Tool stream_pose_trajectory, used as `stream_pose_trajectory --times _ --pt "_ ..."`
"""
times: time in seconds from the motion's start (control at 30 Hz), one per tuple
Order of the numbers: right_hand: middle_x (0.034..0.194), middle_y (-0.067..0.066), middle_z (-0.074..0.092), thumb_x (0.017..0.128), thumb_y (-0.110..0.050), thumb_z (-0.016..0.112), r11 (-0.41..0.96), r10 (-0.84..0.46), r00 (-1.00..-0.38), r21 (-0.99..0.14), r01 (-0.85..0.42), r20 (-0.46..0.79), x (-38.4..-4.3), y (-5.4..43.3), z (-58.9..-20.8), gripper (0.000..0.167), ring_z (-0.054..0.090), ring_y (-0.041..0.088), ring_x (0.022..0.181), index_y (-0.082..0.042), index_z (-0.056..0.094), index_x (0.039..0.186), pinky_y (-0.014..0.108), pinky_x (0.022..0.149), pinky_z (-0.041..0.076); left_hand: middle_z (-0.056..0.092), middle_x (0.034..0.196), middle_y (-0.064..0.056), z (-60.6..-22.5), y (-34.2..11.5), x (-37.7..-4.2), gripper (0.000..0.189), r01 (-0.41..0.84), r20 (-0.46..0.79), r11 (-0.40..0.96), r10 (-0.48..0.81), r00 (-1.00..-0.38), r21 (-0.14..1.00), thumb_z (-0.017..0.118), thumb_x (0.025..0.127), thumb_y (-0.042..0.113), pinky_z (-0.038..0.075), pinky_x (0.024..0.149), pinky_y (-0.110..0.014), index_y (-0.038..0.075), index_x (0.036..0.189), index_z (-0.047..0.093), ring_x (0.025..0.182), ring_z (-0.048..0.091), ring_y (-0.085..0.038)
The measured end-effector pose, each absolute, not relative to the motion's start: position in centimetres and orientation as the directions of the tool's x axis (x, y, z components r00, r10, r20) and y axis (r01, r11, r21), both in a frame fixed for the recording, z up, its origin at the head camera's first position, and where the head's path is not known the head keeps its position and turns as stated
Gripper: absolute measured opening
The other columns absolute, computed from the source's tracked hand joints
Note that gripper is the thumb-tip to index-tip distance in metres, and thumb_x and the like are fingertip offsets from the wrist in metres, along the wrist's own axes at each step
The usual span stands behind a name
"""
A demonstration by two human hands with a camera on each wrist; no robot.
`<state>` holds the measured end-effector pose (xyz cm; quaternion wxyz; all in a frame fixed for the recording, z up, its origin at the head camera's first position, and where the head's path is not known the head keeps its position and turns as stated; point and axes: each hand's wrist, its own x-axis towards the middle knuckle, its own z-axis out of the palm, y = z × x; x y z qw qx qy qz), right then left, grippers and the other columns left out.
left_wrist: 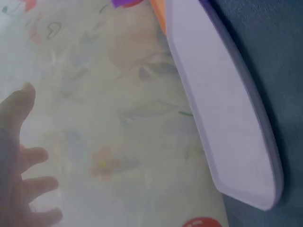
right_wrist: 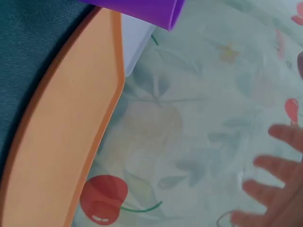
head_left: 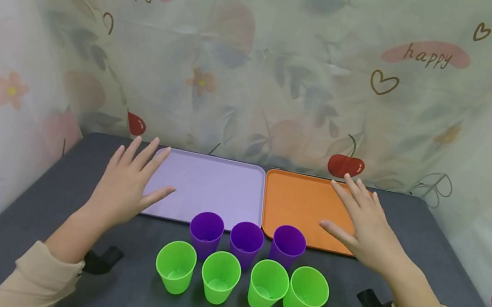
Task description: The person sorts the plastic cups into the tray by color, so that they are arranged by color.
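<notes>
My left hand [head_left: 125, 185] is raised with spread fingers, overlapping the left end of the lilac tray [head_left: 213, 189] in the head view. On the other side my right hand [head_left: 367, 228] hovers, fingers apart, in front of the orange tray [head_left: 300, 206]. Neither hand holds anything. Between them stands a row of purple cups, a left one [head_left: 206, 231], a middle one [head_left: 246, 240] and a right one [head_left: 288, 243]. Closer to me is a row of several green cups, from the leftmost green cup [head_left: 175, 266] to the rightmost green cup [head_left: 307, 292]. All cups stand mouth up.
The two trays lie side by side at the back of the dark table [head_left: 133, 303]. A printed curtain [head_left: 260, 69] hangs behind and on both sides. Thin wire loops [head_left: 436, 186] show at the back right corner. A black strap [head_left: 103, 260] is at the left wrist.
</notes>
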<state>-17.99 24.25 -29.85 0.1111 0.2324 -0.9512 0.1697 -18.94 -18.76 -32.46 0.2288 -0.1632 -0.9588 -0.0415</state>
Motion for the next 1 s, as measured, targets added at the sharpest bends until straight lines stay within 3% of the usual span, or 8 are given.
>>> stream_pose_trajectory --times 0.1,0.2,0.33,0.43,0.67,1.0 --pt "0.151 0.016 0.029 0.089 -0.035 0.061 0.781 -0.430 -0.863 -0.370 -0.503 0.265 -17.4 25.1 -30.0 0.064 0.026 0.041 0.138 -0.014 0.035 0.144 0.062 0.107 0.021 0.037 0.146 -0.020 -32.4 -19.8 -18.6 0.069 0.319 0.428 0.945 0.261 -0.865 0.069 0.061 0.085 0.045 0.023 0.107 -0.062 0.009 0.140 0.040 0.136 0.026 -0.045" --pt "0.140 0.010 0.046 0.088 -0.028 0.064 0.740 -0.470 -0.841 -0.400 -0.540 0.267 -16.9 26.0 -30.8 0.054 0.041 0.032 0.129 -0.015 0.045 0.136 0.053 0.099 0.036 0.041 0.143 -0.022 -32.8 -20.8 -18.5 0.064 0.301 0.394 0.945 0.230 -0.890 0.127 0.061 0.087 0.041 0.024 0.107 -0.061 0.005 0.137 0.044 0.134 0.030 -0.045" --pt "0.124 0.001 0.060 0.083 -0.022 0.070 0.685 -0.530 -0.798 -0.410 -0.602 0.287 -16.8 26.9 -32.1 0.046 0.053 0.014 0.116 -0.017 0.055 0.126 0.029 0.094 0.044 0.046 0.138 -0.024 -34.0 -21.8 -18.5 0.057 0.286 0.337 0.938 0.208 -0.918 0.198 0.059 0.089 0.038 0.029 0.104 -0.060 0.001 0.131 0.050 0.129 0.037 -0.045" --pt "0.120 -0.003 0.062 0.082 -0.020 0.071 0.637 -0.571 -0.776 -0.453 -0.624 0.268 -16.7 27.3 -33.0 0.045 0.056 0.005 0.110 -0.016 0.057 0.124 0.022 0.090 0.045 0.048 0.135 -0.025 -35.0 -22.4 -18.7 0.053 0.271 0.283 0.931 0.198 -0.938 0.245 0.058 0.090 0.037 0.032 0.102 -0.061 0.000 0.128 0.053 0.126 0.041 -0.045" --pt "0.119 -0.005 0.063 0.081 -0.020 0.072 0.536 -0.674 -0.719 -0.559 -0.633 0.168 -16.7 27.5 -34.2 0.045 0.057 0.000 0.108 -0.018 0.058 0.124 0.025 0.089 0.049 0.056 0.126 -0.024 -37.8 -23.7 -19.8 0.045 0.277 0.213 0.885 0.209 -0.954 0.375 0.059 0.090 0.030 0.036 0.099 -0.058 0.001 0.124 0.056 0.118 0.048 -0.044" --pt "0.124 0.008 0.061 0.076 -0.014 0.075 0.428 -0.780 -0.622 -0.668 -0.609 0.069 -16.5 27.6 -35.1 0.056 0.057 0.010 0.113 -0.010 0.053 0.128 0.032 0.092 0.048 0.057 0.124 -0.026 -39.4 -24.5 -21.0 0.040 0.258 0.133 0.825 0.221 -0.966 0.502 0.061 0.090 0.025 0.037 0.098 -0.058 -0.001 0.120 0.058 0.119 0.048 -0.045"
